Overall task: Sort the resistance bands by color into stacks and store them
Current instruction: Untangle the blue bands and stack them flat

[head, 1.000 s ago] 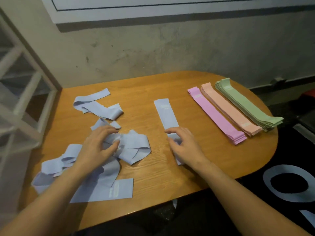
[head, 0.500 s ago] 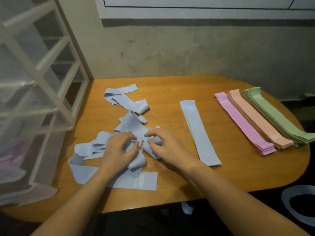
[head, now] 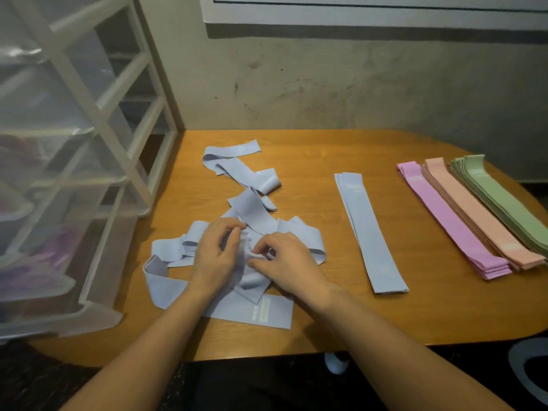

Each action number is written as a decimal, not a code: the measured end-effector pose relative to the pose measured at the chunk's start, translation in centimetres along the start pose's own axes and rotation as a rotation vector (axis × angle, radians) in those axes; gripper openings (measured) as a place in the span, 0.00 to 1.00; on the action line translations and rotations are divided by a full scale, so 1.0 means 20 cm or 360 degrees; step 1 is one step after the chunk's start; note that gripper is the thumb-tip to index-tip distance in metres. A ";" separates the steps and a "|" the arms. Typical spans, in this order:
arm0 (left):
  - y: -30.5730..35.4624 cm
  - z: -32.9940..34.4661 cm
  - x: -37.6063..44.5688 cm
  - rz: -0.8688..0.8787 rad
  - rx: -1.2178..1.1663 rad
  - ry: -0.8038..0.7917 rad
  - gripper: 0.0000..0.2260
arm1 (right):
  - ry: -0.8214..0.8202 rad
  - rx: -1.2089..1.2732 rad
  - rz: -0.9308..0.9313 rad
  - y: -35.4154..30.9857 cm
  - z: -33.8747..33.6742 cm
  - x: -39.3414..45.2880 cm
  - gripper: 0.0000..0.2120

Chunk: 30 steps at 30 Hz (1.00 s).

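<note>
Both hands work in the loose pile of blue bands [head: 237, 247] lying on the left half of the wooden table [head: 326, 149]. The left hand [head: 215, 256] rests on the pile with its fingers curled, thumb and forefinger pinching a fold of blue band at the centre of the tangle. The right hand [head: 289, 262] sits just beside it, fingers bent, its fingertips pinching the same bunched part of the pile from the right. More blue bands [head: 241, 169] trail from the pile toward the far side of the table, twisted and overlapping. To the right of the pile, apart from it, a flat stack of blue bands [head: 367, 232] lies straight, running from far to near. Further right lie three neat stacks side by side: a pink stack [head: 450, 221], a peach stack [head: 480, 215] touching it, and a green stack [head: 504, 203] nearest the right edge. A clear plastic drawer unit [head: 59, 173] with a white frame stands at the left of the table, with purple items dimly visible through its drawers. A stained grey wall [head: 326, 84] stands behind the table.
</note>
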<state>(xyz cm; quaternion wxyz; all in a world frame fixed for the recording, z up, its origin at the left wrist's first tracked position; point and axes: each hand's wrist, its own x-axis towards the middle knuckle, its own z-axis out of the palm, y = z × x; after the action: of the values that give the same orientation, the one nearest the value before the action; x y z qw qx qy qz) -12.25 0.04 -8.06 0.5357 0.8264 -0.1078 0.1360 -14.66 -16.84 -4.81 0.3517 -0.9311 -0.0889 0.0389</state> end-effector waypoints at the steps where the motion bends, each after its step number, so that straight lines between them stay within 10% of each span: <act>1: 0.00 0.00 0.00 -0.0004 -0.0012 0.0000 0.14 | 0.0007 0.0047 0.0009 0.00 -0.01 0.00 0.07; 17: 0.10 -0.03 0.02 -0.0118 -0.0107 -0.0291 0.18 | 0.0222 0.1736 0.0466 -0.01 -0.31 -0.09 0.06; 30: 0.18 0.05 0.00 -0.0180 0.0242 -0.0517 0.25 | 0.0259 0.1803 0.0411 -0.01 -0.56 -0.16 0.09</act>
<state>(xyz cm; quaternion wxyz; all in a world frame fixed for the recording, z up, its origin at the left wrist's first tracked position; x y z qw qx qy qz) -13.33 -2.31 -5.41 0.4541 0.8803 -0.1357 -0.0217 -16.23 -24.56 3.74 0.7926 -0.6013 0.0872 0.0513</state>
